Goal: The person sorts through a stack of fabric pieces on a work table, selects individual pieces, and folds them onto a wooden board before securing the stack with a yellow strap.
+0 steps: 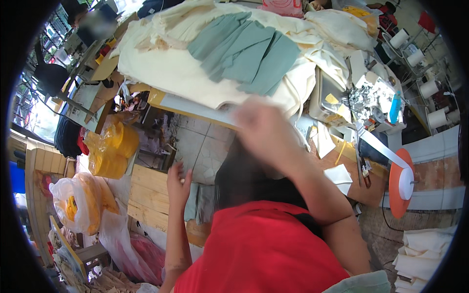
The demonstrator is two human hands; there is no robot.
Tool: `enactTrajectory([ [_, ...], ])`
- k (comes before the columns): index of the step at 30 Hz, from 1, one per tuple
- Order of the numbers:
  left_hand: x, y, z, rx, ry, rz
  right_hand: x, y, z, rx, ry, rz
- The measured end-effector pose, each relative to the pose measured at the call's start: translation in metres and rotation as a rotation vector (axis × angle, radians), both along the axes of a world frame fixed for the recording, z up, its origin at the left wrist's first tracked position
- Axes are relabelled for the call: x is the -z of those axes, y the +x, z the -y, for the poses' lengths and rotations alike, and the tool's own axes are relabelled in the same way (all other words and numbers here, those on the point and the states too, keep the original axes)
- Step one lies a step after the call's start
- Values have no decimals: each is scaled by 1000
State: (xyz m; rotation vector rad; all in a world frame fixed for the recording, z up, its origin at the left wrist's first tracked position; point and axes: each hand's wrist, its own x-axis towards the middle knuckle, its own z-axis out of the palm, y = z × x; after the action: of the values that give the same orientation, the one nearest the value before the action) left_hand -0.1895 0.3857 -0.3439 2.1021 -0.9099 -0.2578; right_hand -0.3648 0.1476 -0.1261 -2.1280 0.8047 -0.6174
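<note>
My right hand [264, 129] is raised in front of me and blurred by motion. It rests on the top of a long hank of dark hair [244, 180] that hangs down over my red shirt [264, 249]. Its grip is too blurred to make out. My left hand [178, 183] is held up at the left, apart from the hair, with fingers close together and a small pale speck at the fingertips. Beyond both hands lies a work table [190, 105] heaped with cream cloth [171, 68] and grey-green cloth pieces [249, 51].
A sewing machine [371, 97] with white tape running to an orange reel [400, 183] stands at the right, with thread cones [430, 88] behind it. Yellow plastic bags [110, 149] and a wooden pallet [149, 195] lie at the left. Folded cream fabric [422, 254] is stacked at the lower right. Another person [93, 24] sits far left.
</note>
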Motion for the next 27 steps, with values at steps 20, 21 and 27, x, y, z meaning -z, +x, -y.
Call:
enactTrajectory([
  [20, -176, -34, 241, 408, -437, 504, -7, -31, 189, 84, 337, 371],
  [21, -176, -33, 241, 412, -426, 506, -12, -35, 183, 81, 297, 394],
  [27, -175, -36, 240, 398, -387, 563, -15, -33, 190, 35, 427, 377],
])
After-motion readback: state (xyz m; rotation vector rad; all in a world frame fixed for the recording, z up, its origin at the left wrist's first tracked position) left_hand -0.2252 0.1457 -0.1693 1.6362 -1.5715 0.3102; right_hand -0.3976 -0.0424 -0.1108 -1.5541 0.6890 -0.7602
